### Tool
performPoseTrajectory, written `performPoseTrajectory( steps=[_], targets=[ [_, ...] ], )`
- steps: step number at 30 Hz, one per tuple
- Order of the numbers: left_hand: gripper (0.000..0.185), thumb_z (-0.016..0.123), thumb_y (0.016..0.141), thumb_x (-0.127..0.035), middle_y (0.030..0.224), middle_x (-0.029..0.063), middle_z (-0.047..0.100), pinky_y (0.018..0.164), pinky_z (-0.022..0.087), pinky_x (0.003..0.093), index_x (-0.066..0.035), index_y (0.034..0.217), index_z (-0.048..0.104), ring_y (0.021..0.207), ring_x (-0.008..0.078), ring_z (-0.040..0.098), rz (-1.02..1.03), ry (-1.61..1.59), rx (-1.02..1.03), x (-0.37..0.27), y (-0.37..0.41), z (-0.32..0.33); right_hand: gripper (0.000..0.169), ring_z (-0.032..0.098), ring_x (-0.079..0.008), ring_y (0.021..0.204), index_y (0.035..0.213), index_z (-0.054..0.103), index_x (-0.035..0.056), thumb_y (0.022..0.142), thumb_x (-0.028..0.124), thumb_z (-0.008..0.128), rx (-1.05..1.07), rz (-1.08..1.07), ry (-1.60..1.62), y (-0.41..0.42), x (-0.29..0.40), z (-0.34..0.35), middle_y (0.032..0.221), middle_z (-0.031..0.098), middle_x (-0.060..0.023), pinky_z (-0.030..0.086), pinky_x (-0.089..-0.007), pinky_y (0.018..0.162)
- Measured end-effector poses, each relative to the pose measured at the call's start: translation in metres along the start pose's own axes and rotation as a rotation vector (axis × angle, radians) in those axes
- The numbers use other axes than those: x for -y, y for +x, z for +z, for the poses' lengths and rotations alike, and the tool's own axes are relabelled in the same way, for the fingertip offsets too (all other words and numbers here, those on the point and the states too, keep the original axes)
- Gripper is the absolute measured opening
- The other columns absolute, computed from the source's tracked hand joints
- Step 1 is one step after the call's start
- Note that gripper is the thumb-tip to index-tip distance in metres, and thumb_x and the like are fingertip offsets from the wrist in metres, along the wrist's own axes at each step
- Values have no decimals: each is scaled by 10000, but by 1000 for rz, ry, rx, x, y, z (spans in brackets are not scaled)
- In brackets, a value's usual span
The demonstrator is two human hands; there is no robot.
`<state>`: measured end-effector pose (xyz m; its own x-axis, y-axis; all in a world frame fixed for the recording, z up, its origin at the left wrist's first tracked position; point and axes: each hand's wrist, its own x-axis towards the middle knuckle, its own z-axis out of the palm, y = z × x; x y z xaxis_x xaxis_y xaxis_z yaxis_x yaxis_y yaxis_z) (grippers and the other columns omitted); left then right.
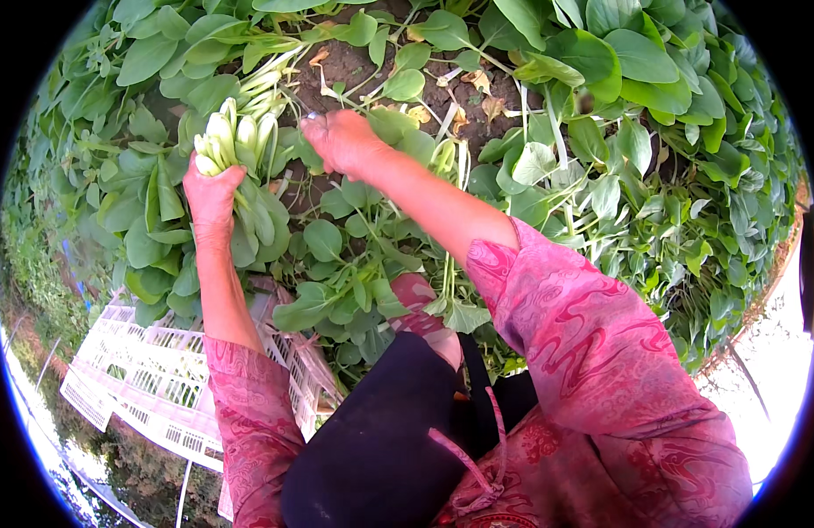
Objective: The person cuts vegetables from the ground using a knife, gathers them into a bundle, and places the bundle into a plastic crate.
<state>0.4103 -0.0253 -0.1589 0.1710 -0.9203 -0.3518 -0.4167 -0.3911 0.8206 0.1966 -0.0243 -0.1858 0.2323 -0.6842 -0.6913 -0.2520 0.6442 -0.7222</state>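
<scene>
My left hand (213, 188) grips a bunch of leafy greens with pale, thick stem bases (225, 138) pointing up and away from me; their broad leaves hang beside and below the hand. My right hand (341, 142) is closed, a little to the right of the bunch and over the soil. A small shiny bit, perhaps part of a blade, shows at its fingertips; most of what it holds is hidden. Just beyond the bunch lie more pale stems (265, 86) with leaves.
Growing leafy greens (651, 59) spread across the far side and right. Bare soil (354, 63) with yellowed, withered leaves (492, 105) lies ahead. A white plastic crate (149, 369) stands at the lower left, near my left forearm. Loose plants (374, 264) lie before my knee.
</scene>
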Motion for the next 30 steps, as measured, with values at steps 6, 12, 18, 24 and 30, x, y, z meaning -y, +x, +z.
performPoseTrajectory(
  steps=[6, 12, 18, 24, 30],
  targets=[
    [395, 638, 633, 29, 895, 26, 598, 743, 440, 251, 3, 1019, 557, 771, 120, 552, -26, -9, -13, 4, 2, 0, 434, 527, -342, 1091, 1121, 600, 49, 889, 388, 461, 0, 126, -84, 6, 6, 3, 1165, 558, -211, 397, -381, 967],
    [395, 631, 636, 38, 906, 24, 601, 745, 439, 249, 7, 1024, 560, 766, 118, 555, -37, -97, -4, 5, -1, 0, 432, 536, -359, 1072, 1102, 595, 25, 889, 377, 464, 43, 198, -172, -10, 8, 0, 1169, 554, -216, 411, -398, 949],
    [394, 632, 635, 40, 902, 24, 596, 761, 436, 251, 5, 1021, 560, 777, 123, 555, -47, -110, -24, 1, 0, 5, 454, 568, -345, 1021, 1044, 610, -12, 881, 391, 477, 112, 318, -148, -13, -5, -8, 1081, 596, -226, 429, -381, 924],
    [402, 640, 630, 44, 900, 25, 597, 761, 438, 256, 6, 1023, 560, 776, 126, 557, -38, -129, -25, 3, 2, 3, 485, 564, -360, 1012, 1020, 604, -45, 891, 400, 461, 44, 162, -79, -24, -5, -17, 1029, 605, -245, 432, -394, 906],
    [397, 635, 634, 51, 903, 26, 600, 758, 440, 256, 6, 1022, 562, 776, 128, 561, -62, -142, -33, 4, 1, 2, 457, 552, -370, 1031, 1041, 609, -22, 892, 382, 455, 47, 112, -109, -15, 1, -10, 1075, 593, -229, 424, -394, 927]
  ],
)
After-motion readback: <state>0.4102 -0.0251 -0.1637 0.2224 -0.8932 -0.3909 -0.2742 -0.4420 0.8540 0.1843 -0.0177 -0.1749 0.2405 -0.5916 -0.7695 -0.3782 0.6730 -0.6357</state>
